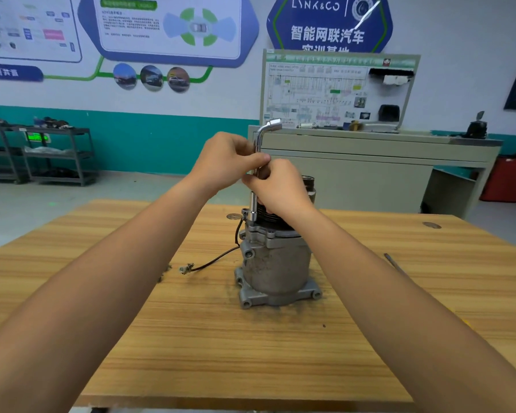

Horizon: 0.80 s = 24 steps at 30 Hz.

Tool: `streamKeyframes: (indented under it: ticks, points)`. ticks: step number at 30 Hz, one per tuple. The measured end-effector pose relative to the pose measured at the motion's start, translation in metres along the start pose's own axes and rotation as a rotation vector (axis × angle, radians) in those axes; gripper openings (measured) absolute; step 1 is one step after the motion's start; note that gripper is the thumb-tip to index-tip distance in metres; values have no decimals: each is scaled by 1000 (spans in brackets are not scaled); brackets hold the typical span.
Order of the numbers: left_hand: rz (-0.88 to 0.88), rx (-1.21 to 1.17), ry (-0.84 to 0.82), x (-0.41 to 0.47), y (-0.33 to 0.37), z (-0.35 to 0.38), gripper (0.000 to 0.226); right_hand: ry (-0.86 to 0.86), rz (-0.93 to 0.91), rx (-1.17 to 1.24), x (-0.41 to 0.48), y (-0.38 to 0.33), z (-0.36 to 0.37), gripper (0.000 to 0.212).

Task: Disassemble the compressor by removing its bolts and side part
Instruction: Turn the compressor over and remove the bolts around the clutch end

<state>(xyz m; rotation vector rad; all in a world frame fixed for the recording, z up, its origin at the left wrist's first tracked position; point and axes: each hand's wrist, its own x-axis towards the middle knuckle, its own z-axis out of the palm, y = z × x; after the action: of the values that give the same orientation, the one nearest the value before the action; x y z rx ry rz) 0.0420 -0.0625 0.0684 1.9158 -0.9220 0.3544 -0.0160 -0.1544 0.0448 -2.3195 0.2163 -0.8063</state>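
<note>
Both hands are closed round one tool. The left hand (227,162) is curled round the upper shaft of an L-shaped wrench (258,144), and the right hand (277,186) is wrapped round the shaft just below it, so that the two hands touch. The wrench is held upright, with its short bent arm at the top pointing right. Its socket end is set down at the upper left edge of the compressor (276,263); whether it sits on a bolt cannot be told.

The compressor is stood on end near the middle of a wooden tabletop (191,338). Its grey metal body is seen in full, while the dark ribbed part at its top is partly hidden by the right hand. A black cable (218,259) is led from its upper left side down to the tabletop and ends in a small connector (186,268), well left of the body. A thin tool (392,260) is laid near the right edge, partly covered by the right forearm.

Behind the tabletop, a grey cabinet (355,174) carrying a diagram board (319,90) is seen, and a shelving rack (57,156) at far left.
</note>
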Motion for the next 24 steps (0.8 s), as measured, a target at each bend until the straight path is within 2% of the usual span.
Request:
streamKeyframes:
  ticks: [3,6,9,12,14,17,20,22,24]
  points:
    - [-10,-60,-85,-1,2,-3,22,28,-6,18,-1,2,2,38]
    - [-60,-191,-263,-5,-1,-10,17,-67,39,89,-1,0,-2,31]
    - [-29,-191,-183,-4,-4,-12,20,-99,50,44,-3,-1,-4,33]
    - [2,-87,-50,0,-4,-6,24,-25,25,24,-4,0,0,39]
    - [20,-32,-13,1,-3,-2,26,16,5,34,-4,0,2,36]
    - [22,-87,-90,-3,-4,-3,13,-46,13,39,-3,-4,2,17]
    - [-13,-247,-244,-6,-5,-8,15,-116,75,125,-2,-7,-2,16]
    - [-21,-260,-229,-3,-7,-9,14,-142,101,143,-2,-7,-4,18]
    - [-15,-209,-140,1,-9,-7,7,-124,91,119,-2,-6,-3,22]
